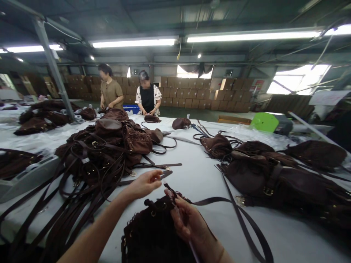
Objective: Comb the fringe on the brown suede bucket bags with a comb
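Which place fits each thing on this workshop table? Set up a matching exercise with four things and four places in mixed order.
Things:
1. Left hand
2. Right hand
3. Green box
4. Heap of straps and bags

Places:
A. Far right of the table
B. Left of the hands
C. On the dark fringed bag
D. Raised above the white table, fingers pinched

Pairs: 1-D, 2-C, 3-A, 4-B

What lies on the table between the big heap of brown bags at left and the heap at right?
In the head view, mostly bare white table separates the left heap from the right heap; only a few loose brown straps reach into the gap.
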Demonstrator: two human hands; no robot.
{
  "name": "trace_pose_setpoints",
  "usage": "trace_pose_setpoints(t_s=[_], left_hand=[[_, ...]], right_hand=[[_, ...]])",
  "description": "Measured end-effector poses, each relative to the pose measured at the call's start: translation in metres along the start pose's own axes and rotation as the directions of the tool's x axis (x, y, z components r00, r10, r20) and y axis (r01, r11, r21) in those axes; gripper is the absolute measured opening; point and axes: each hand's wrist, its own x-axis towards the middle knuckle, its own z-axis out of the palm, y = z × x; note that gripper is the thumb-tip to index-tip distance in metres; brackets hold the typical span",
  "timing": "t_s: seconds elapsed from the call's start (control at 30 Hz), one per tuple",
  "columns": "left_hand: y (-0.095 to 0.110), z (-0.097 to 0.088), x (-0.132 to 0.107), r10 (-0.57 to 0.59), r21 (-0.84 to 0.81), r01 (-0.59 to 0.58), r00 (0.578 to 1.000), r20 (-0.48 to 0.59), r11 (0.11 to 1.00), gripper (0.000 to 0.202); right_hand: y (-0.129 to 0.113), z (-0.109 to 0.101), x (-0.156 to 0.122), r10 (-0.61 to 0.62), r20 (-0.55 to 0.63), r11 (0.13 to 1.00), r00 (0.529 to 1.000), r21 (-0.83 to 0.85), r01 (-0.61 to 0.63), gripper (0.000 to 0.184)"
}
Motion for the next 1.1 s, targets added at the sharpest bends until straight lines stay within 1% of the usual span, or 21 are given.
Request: trace_pose_setpoints(t_s=[0.03,0.1,0.13,0.17,0.2,0.23,0.3,0.37,0.43,0.47,0.57,0.67,0.73,0.8,0.87,0.9,0.97,1.0,1.03,1.07,1.1], left_hand=[[-0.003,0.006,0.001,-0.010,-0.043,0.017,0.988,0.152,0.999,0.047],[-0.006,0.022,0.003,0.000,-0.121,0.054,0.913,0.407,0.991,0.044],[-0.007,0.030,0.003,0.013,-0.134,0.057,0.880,0.475,0.989,0.040],[-0.009,0.039,0.003,0.023,-0.131,0.051,0.862,0.507,0.990,0.037],[-0.010,0.048,0.003,0.025,-0.125,0.045,0.860,0.510,0.991,0.034],[-0.012,0.056,0.002,0.028,-0.121,0.037,0.870,0.493,0.992,0.033],[-0.016,0.071,0.001,0.063,-0.135,-0.007,0.909,0.413,0.991,0.032],[-0.020,0.080,0.001,0.113,-0.147,-0.075,0.955,0.273,0.986,0.030],[-0.024,0.082,0.004,0.138,-0.098,-0.127,0.984,0.113,0.987,0.024],[-0.027,0.081,0.006,0.130,-0.054,-0.127,0.990,0.050,0.990,0.022],[-0.040,0.071,0.011,0.078,0.129,-0.066,0.992,-0.094,0.989,0.018],[-0.063,0.061,0.011,0.025,0.229,0.030,0.973,-0.232,0.973,0.019],[-0.080,0.058,0.009,0.002,0.239,0.065,0.962,-0.272,0.969,0.016],[-0.088,0.055,0.008,-0.016,0.267,0.095,0.959,-0.283,0.959,0.015],[-0.083,0.052,0.007,-0.033,0.299,0.128,0.952,-0.304,0.946,0.019],[-0.074,0.050,0.005,-0.029,0.282,0.125,0.946,-0.323,0.951,0.020],[-0.047,0.048,0.001,0.010,0.131,0.032,0.953,-0.304,0.991,0.023],[-0.031,0.050,-0.002,0.050,0.011,-0.049,0.971,-0.233,0.999,0.028],[-0.015,0.054,-0.006,0.109,-0.117,-0.122,0.987,-0.119,0.986,0.034],[-0.003,0.061,-0.010,0.176,-0.221,-0.167,0.984,0.020,0.961,0.037],[0.006,0.070,-0.015,0.241,-0.274,-0.194,0.959,0.149,0.942,0.035]], right_hand=[[0.001,0.003,-0.002,-0.009,0.031,1.000,0.999,0.004,0.009,0.065],[0.001,0.007,-0.006,-0.056,0.050,0.998,0.997,0.005,0.056,0.063],[0.000,0.007,-0.007,-0.090,0.032,0.996,0.995,0.017,0.089,0.062],[0.000,0.005,-0.009,-0.114,0.011,0.993,0.993,0.029,0.113,0.062],[-0.002,0.003,-0.010,-0.122,-0.007,0.992,0.993,0.037,0.122,0.063],[-0.003,-0.001,-0.011,-0.106,-0.021,0.994,0.994,0.034,0.107,0.062],[-0.003,-0.007,-0.013,-0.041,-0.061,0.999,0.997,0.010,0.042,0.055],[0.000,-0.009,-0.016,0.001,-0.080,1.000,0.997,-0.030,-0.004,0.046],[0.005,-0.005,-0.020,-0.034,-0.088,0.999,0.996,-0.036,0.031,0.045],[0.006,0.000,-0.023,-0.062,-0.080,0.998,0.995,-0.028,0.060,0.045],[0.004,0.014,-0.037,-0.169,-0.068,0.985,0.983,0.028,0.172,0.047],[-0.002,0.019,-0.050,-0.223,-0.101,0.973,0.969,0.029,0.227,0.064],[-0.003,0.017,-0.056,-0.211,-0.125,0.977,0.970,0.019,0.215,0.068],[0.000,0.014,-0.058,-0.203,-0.147,0.978,0.968,0.023,0.209,0.068],[0.000,0.013,-0.059,-0.213,-0.158,0.976,0.964,0.009,0.217,0.071],[-0.001,0.013,-0.059,-0.220,-0.163,0.975,0.962,-0.013,0.221,0.074],[-0.008,0.013,-0.058,-0.220,-0.145,0.975,0.965,-0.065,0.213,0.078],[-0.012,0.012,-0.056,-0.216,-0.131,0.975,0.968,-0.081,0.207,0.078],[-0.015,0.012,-0.055,-0.216,-0.119,0.975,0.969,-0.086,0.207,0.077],[-0.018,0.010,-0.053,-0.223,-0.108,0.973,0.969,-0.082,0.215,0.077],[-0.019,0.008,-0.051,-0.231,-0.102,0.972,0.968,-0.070,0.225,0.076]])
